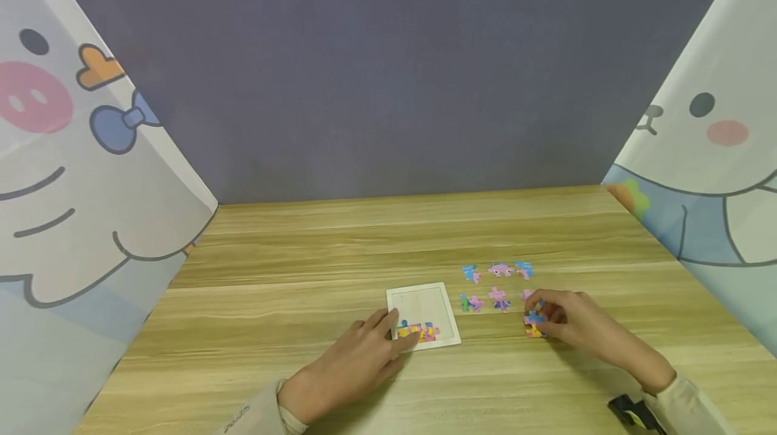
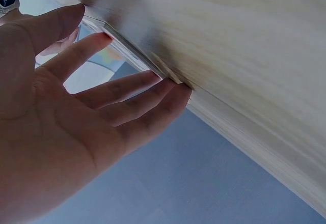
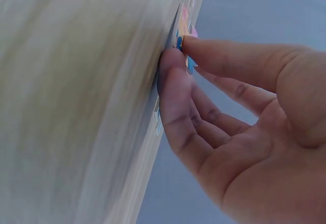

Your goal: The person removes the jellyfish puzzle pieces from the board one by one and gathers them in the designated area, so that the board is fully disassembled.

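Observation:
A square white wooden puzzle tray [image 1: 452,327] lies on the table, with joined yellow, pink and blue pieces [image 1: 429,332] along its near edge. My left hand [image 1: 364,354] rests at the tray's left side, fingers spread, the thumb over those pieces. In the left wrist view the fingertips [image 2: 183,89] touch the tray's edge. To the right, my right hand [image 1: 573,320] pinches a blue, pink and yellow jigsaw piece [image 1: 534,328] between thumb and fingers, low at the tabletop. The right wrist view shows this piece [image 3: 190,65] nearly edge-on, partly covered by the fingers.
Two rows of loose jigsaw pieces lie right of the tray, including a pink face piece [image 1: 501,270] and a pink-and-blue one [image 1: 500,299]. A black strap [image 1: 634,413] is near the right sleeve. A grey panel [image 1: 400,84] stands behind the wooden table [image 1: 291,246].

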The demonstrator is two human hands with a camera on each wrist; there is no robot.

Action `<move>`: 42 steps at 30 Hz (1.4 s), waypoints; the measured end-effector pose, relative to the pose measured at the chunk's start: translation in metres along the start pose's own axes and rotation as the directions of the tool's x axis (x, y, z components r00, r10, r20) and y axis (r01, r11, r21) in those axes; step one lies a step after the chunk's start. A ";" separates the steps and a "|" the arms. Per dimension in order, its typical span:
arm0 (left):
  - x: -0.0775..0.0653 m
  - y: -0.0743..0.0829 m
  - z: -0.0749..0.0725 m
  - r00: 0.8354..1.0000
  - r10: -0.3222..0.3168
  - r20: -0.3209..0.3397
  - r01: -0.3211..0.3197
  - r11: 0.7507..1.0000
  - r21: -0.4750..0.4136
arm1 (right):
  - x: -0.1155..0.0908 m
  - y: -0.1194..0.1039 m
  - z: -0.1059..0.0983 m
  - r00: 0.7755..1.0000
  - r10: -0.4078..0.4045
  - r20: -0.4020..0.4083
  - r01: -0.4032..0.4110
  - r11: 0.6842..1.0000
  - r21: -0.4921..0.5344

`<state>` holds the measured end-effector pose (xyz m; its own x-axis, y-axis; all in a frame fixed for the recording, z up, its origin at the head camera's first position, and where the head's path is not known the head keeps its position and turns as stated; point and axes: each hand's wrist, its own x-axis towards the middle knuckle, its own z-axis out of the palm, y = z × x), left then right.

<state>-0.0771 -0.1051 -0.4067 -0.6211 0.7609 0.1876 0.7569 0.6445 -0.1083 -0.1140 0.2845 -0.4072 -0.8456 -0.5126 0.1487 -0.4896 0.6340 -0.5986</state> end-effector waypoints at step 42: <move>0.002 0.001 0.004 0.999 0.007 -0.034 -0.007 1.000 0.003 | -0.004 -0.011 0.003 0.983 -0.065 -0.170 0.026 0.975 -0.218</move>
<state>-0.0784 -0.1033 -0.4101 -0.6081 0.7627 0.2201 0.7608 0.6391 -0.1127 -0.1046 0.2778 -0.4034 -0.8361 -0.4466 0.3187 -0.5463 0.7315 -0.4081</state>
